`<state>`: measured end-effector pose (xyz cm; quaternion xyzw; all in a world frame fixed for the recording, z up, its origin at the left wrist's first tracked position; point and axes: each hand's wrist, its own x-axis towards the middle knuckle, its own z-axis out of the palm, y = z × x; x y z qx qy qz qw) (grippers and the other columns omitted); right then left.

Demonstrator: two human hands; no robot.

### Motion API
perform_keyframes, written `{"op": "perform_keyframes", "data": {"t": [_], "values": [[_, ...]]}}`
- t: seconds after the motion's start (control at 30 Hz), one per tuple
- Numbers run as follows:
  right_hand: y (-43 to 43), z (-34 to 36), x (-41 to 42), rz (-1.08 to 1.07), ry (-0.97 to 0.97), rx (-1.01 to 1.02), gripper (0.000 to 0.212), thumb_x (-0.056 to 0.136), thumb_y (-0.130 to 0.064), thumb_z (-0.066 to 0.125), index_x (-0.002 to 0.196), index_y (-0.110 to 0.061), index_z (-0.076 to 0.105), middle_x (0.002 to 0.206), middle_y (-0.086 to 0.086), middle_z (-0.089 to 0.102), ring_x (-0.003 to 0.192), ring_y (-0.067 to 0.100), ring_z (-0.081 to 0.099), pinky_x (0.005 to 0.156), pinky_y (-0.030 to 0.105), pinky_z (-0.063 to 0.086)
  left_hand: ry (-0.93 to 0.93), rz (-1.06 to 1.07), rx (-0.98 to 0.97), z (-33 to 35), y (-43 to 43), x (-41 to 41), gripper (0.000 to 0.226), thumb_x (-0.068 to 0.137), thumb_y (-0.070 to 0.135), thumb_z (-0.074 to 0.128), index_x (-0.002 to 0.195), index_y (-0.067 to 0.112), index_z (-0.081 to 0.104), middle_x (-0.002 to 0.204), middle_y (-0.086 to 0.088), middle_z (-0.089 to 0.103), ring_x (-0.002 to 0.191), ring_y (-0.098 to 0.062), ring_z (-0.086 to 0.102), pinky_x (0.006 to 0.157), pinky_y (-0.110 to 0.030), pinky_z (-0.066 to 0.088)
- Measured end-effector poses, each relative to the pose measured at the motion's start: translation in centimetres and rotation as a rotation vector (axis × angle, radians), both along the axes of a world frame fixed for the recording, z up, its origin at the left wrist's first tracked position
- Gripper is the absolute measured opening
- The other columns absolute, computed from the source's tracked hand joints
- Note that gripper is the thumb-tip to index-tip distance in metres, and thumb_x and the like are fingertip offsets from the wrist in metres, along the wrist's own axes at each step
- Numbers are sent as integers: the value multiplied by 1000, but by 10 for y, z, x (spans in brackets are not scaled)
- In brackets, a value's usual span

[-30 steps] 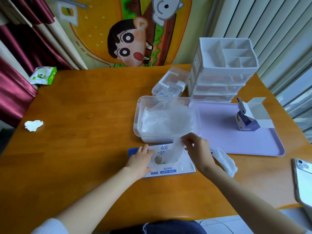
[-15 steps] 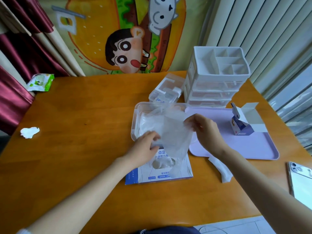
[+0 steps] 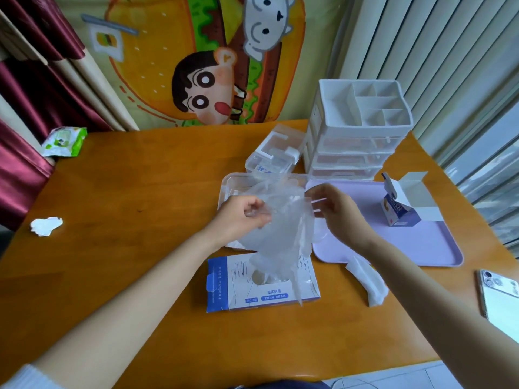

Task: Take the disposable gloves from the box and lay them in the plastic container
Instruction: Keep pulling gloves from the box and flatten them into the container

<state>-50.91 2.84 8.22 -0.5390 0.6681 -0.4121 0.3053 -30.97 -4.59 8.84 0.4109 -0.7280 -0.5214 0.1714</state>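
Observation:
A flat blue-and-white glove box (image 3: 262, 284) lies on the wooden table near me. Behind it stands the clear plastic container (image 3: 229, 182), mostly hidden by my hands. A bunch of thin transparent disposable gloves (image 3: 280, 237) hangs in the air between the two, its lower end trailing down to the box opening. My left hand (image 3: 238, 219) pinches the left side of the bunch. My right hand (image 3: 335, 211) pinches its upper right edge, above the container's right end.
A lilac tray (image 3: 421, 248) lies at right with a small open carton (image 3: 401, 204) on it. A white drawer organiser (image 3: 362, 127) and a clear lidded case (image 3: 276, 154) stand behind. A phone (image 3: 502, 300), a crumpled tissue (image 3: 368, 280), a paper ball (image 3: 45, 226) and a wipes pack (image 3: 64, 141) lie around.
My right hand has drawn the gloves up out of the box. My left hand left the box top and took hold of the bunch; both now hold it over the container.

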Motion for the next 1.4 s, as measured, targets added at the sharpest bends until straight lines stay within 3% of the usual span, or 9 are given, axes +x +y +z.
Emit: {"op": "perform_keyframes", "data": {"t": [0.1,0.2,0.3,0.5,0.7,0.9,1.17,1.27,1.4], "values": [[2,6,2,-89,-66,-43,20,97,-6,47,117,-8,49,113,-2,57,103,17,60,88,25,50,-24,45,14,5,-8,1,21,85,14,70,100,18,56,92,0,65,87,-11,63,72,-9,44],[3,14,17,133,103,39,70,77,-45,67,132,-15,38,129,-5,48,114,8,49,96,21,40,-49,2,30,11,-10,-2,32,81,13,73,107,17,55,92,-1,66,83,-12,66,69,-11,48],[-5,7,27,203,385,39,70,74,-34,78,131,-17,41,115,-3,55,105,12,53,86,23,42,-63,-53,39,14,-9,-5,36,80,10,75,108,18,55,86,0,66,80,-13,68,71,-11,48],[-21,12,17,107,249,68,9,96,-9,48,101,-16,52,81,-4,66,74,12,63,68,14,47,-203,-27,59,12,-12,5,69,81,12,74,139,15,37,98,-7,68,95,-12,62,61,-3,40],[-22,14,8,129,272,187,24,100,-10,35,89,-12,57,74,-2,68,68,6,61,58,4,40,-225,-79,45,9,-17,10,44,82,22,74,121,21,54,110,4,60,104,-4,52,77,-12,39],[-21,16,4,192,64,366,32,98,-11,39,74,-10,59,72,3,70,67,11,64,67,11,47,7,75,-47,14,-16,-3,25,90,15,63,97,-10,61,79,-2,64,66,4,62,62,-2,44],[-10,5,4,188,-190,363,26,92,-30,56,91,-5,63,80,3,70,65,5,66,65,11,49,170,270,47,15,-12,-11,17,94,11,57,98,28,53,89,15,55,63,-5,59,55,-4,45],[-9,-1,2,226,-119,326,14,84,-22,68,82,-9,62,70,-3,65,59,0,61,62,13,49,134,245,78,16,-14,-13,13,94,11,59,97,23,55,99,11,57,62,-7,62,53,-3,44],[-17,-8,-5,185,-208,334,26,85,-20,67,91,6,64,73,0,60,63,3,57,65,15,51,86,312,95,11,-28,-12,11,95,15,57,84,11,60,75,-3,60,66,-5,59,53,-3,44]]}}
